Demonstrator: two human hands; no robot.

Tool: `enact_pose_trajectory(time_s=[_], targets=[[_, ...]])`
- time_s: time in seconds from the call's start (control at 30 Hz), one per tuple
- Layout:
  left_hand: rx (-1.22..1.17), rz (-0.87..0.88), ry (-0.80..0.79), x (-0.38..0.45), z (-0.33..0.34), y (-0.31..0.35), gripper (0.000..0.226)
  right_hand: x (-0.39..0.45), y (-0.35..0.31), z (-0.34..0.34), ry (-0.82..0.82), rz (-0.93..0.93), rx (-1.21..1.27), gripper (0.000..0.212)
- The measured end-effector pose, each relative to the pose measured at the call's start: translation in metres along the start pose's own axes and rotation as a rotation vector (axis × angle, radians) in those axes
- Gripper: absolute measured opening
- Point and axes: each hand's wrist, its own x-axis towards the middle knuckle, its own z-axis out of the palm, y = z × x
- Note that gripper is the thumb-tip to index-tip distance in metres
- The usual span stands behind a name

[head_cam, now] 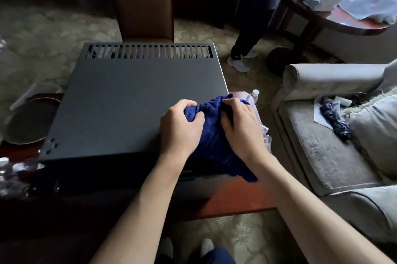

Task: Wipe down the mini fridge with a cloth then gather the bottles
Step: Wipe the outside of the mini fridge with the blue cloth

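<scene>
my left hand (pixel 180 126) and right hand (pixel 240 126) both clutch a bunched blue cloth (pixel 211 137) at the near right corner of the dark fridge (pixel 129 96), which sits on a reddish counter (pixel 234 197). clear bottles (pixel 253 97) stand just right of the fridge; more (pixel 8 169) lie at its left.

A dark wooden table (pixel 240 197) carries the mini fridge (pixel 133 100) — clear bottles (pixel 254 97) beside it.
</scene>
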Motion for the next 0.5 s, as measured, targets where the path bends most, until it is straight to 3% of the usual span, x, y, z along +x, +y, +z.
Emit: enact_pose_trajectory(time_s=[0.2, 0.4, 0.5], targets=[[-0.016, -0.013, 0.119, -0.046, 0.003, -0.004, 0.016, -0.029, 0.008, -0.013, 0.022, -0.077, 0.112, 0.022], [-0.083, -0.114, 0.437, -0.097, 0.034, -0.002, 0.02, -0.032, 0.036, -0.023, -0.069, -0.29, 0.462, 0.015], [-0.183, -0.126, 0.511, -0.13, 0.058, -0.002, 0.023, -0.039, 0.059, -0.031, -0.106, -0.376, 0.592, 0.015]])
